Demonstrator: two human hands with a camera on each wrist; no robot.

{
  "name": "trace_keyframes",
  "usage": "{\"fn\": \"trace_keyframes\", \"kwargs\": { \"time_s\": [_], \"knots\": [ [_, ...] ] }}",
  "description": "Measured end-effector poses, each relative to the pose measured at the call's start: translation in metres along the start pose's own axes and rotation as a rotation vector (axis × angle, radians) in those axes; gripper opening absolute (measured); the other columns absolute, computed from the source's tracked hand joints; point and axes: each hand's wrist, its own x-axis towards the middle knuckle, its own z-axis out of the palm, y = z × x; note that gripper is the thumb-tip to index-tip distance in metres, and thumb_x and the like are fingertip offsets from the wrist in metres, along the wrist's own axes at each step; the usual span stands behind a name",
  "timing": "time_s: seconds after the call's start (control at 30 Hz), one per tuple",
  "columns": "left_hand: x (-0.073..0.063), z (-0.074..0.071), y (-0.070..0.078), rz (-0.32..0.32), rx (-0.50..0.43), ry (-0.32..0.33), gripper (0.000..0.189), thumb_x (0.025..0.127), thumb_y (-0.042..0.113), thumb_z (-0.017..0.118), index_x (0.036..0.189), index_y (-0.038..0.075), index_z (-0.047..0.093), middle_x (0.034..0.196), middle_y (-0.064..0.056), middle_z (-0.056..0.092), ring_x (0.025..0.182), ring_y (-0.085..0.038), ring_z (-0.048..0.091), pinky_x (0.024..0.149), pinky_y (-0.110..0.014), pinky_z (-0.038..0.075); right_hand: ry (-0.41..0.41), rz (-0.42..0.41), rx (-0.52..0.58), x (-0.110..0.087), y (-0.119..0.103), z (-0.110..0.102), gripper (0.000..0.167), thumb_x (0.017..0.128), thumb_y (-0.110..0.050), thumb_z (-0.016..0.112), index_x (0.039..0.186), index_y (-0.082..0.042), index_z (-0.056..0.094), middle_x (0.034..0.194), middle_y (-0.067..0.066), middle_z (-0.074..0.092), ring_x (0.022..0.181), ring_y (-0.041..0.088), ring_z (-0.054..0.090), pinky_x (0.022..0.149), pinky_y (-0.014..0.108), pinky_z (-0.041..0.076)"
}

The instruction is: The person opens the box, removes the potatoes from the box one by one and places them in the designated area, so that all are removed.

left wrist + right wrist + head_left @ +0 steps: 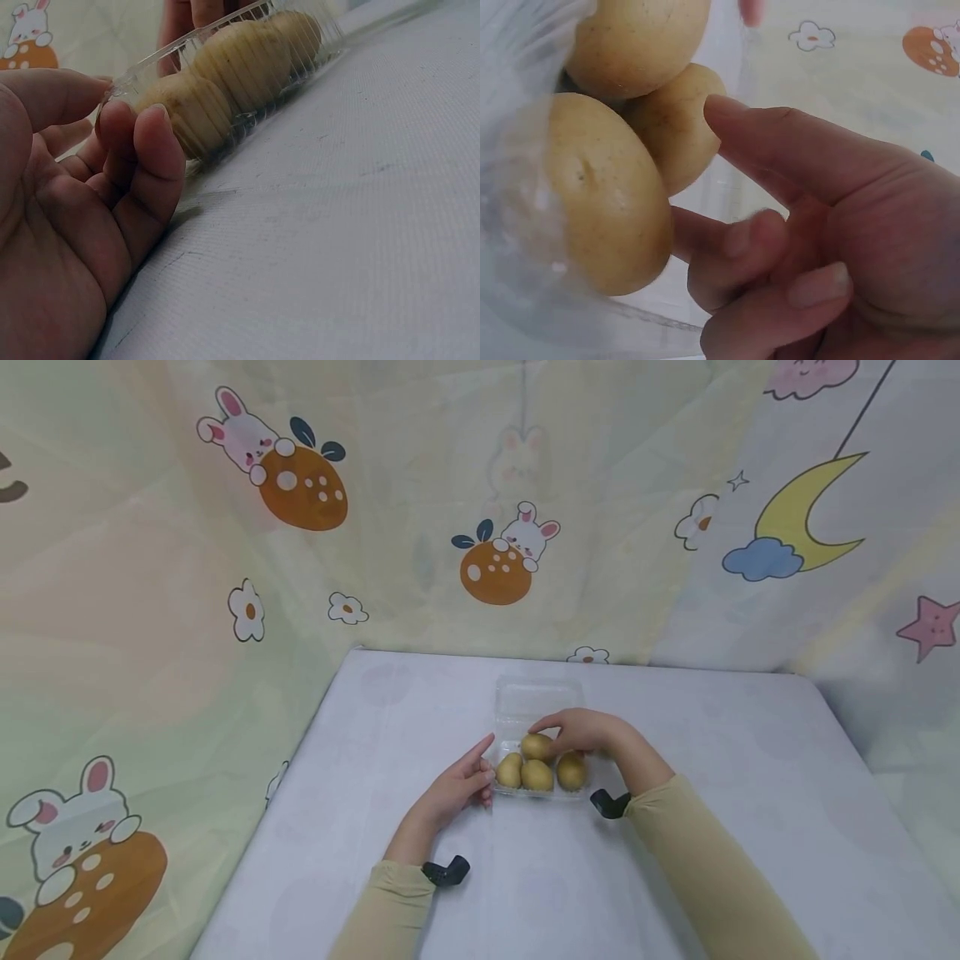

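Observation:
In the head view a clear plastic clamshell box (538,695) lies with its lid folded back, holding several potatoes. My left hand (459,787) grips the box's left side; the left wrist view shows thumb and fingers at the corner of the ribbed wall. My right hand (588,732) reaches over the box from the right and pinches the far potato (536,746) between thumb and finger. Along the near side sit a left potato (509,771), a middle potato (537,775) and a right potato (572,772). The right wrist view shows the thumb against the pinched potato (679,127).
A white-covered table (540,885) lies beneath the box. Printed fabric walls (405,485) with rabbits and flowers rise behind the table and at its sides. Each wrist carries a black mount, a left one (447,871) and a right one (611,804).

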Motion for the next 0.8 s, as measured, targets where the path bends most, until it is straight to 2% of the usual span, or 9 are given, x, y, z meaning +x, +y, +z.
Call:
{"fn": "trace_keyframes", "kwargs": {
  "time_s": [0.13,0.23,0.47,0.63,0.8],
  "knots": [
    [0.001,0.000,0.000,-0.004,0.002,0.001,0.068,0.100,0.019,0.057,0.157,0.034,0.024,0.099,-0.003,0.045,0.076,-0.015,0.052,0.071,-0.031,0.055,-0.007,0.007,0.010,0.000,-0.001,0.002,0.042,0.092,-0.038,0.068,0.133,-0.042,0.059,0.125,0.005,0.054,0.064,0.018,0.048,0.057,0.028,0.042],
    [0.001,0.000,0.000,-0.003,0.007,0.003,0.068,0.100,0.019,0.057,0.157,0.034,0.024,0.099,-0.003,0.046,0.076,-0.015,0.052,0.071,-0.031,0.055,-0.019,0.012,0.042,0.001,0.001,0.002,0.041,0.093,-0.037,0.067,0.132,-0.044,0.058,0.124,0.005,0.055,0.060,0.018,0.045,0.054,0.027,0.040],
    [0.000,0.001,0.000,0.002,0.010,-0.002,0.067,0.101,0.017,0.055,0.158,0.033,0.023,0.099,-0.003,0.045,0.076,-0.014,0.051,0.071,-0.030,0.054,-0.074,0.023,0.121,0.006,0.003,0.001,0.041,0.093,-0.035,0.067,0.131,-0.046,0.058,0.112,0.003,0.061,0.052,0.016,0.039,0.047,0.025,0.035],
    [0.000,0.000,0.001,0.005,0.011,-0.002,0.067,0.101,0.017,0.055,0.158,0.033,0.023,0.099,-0.003,0.045,0.076,-0.015,0.052,0.071,-0.030,0.054,-0.098,0.020,0.138,0.009,0.000,0.000,0.041,0.095,-0.034,0.065,0.134,-0.045,0.057,0.108,0.003,0.064,0.050,0.014,0.041,0.045,0.025,0.034],
    [0.000,0.000,0.000,-0.004,0.009,-0.001,0.067,0.101,0.016,0.054,0.157,0.035,0.024,0.099,-0.003,0.045,0.076,-0.015,0.052,0.071,-0.030,0.054,-0.083,0.005,0.119,0.013,-0.001,0.002,0.042,0.095,-0.035,0.064,0.136,-0.041,0.057,0.107,0.004,0.064,0.049,0.013,0.041,0.046,0.024,0.034]
  ]
}}
